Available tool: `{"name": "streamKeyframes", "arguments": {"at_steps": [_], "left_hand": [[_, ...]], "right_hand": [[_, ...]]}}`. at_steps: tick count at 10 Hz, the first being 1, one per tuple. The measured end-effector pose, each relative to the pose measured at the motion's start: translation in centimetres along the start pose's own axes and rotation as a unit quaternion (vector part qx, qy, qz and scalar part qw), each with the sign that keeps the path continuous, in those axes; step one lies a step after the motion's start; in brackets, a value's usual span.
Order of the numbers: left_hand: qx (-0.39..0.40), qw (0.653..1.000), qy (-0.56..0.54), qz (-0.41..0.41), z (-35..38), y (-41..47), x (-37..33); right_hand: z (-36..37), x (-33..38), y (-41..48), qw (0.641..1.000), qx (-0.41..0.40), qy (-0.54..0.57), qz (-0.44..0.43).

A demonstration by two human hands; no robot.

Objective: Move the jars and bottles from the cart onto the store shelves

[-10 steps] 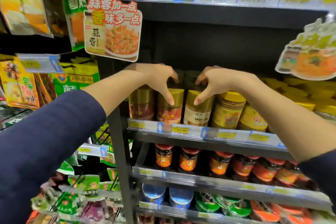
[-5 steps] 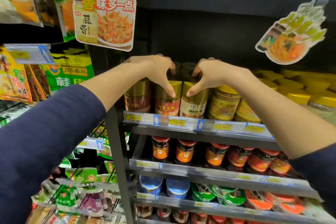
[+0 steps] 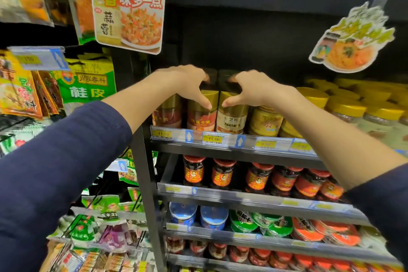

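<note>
The left hand (image 3: 187, 83) clasps a red-labelled jar (image 3: 202, 112) by its gold lid; at its 3 o'clock, touching, the right hand (image 3: 251, 88) clasps a white-labelled jar (image 3: 231, 115). Both jars stand on the shelf (image 3: 234, 150); behind them, dark-lidded jars (image 3: 217, 77).

A garlic-sauce promo sign (image 3: 129, 10) hangs above green spice packets (image 3: 88, 83) and yellow price tags (image 3: 213, 139)

Glossy gold lids (image 3: 209, 98) on jars; glossy paper labels (image 3: 202, 120). Matt dark metal shelf (image 3: 220, 153) beneath. Matt navy cloth sleeve (image 3: 55, 161).
</note>
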State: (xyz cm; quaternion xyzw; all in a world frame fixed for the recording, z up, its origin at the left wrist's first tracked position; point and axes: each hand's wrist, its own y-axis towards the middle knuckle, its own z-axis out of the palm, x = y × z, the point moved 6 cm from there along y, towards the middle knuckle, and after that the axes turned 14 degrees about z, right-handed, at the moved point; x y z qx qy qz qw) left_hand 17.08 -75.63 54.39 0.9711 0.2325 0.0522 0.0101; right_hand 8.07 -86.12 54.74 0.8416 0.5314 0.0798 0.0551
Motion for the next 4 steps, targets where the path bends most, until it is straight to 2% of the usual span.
{"name": "streamKeyframes", "arguments": {"at_steps": [2,3,4], "left_hand": [[-0.047,0.996,0.065,0.029,0.7,-1.7,-1.7],[-0.050,0.996,0.078,0.013,1.9,-2.4,-2.1],[-0.086,0.993,0.081,0.027,1.6,-3.2,-3.2]], "right_hand": [[2.0,-0.1,-2.0,0.988,-0.083,-0.127,0.002],[2.6,-0.6,-2.5,0.989,-0.078,-0.128,0.001],[1.9,-1.4,-3.0,0.989,-0.090,-0.119,-0.009]]}}
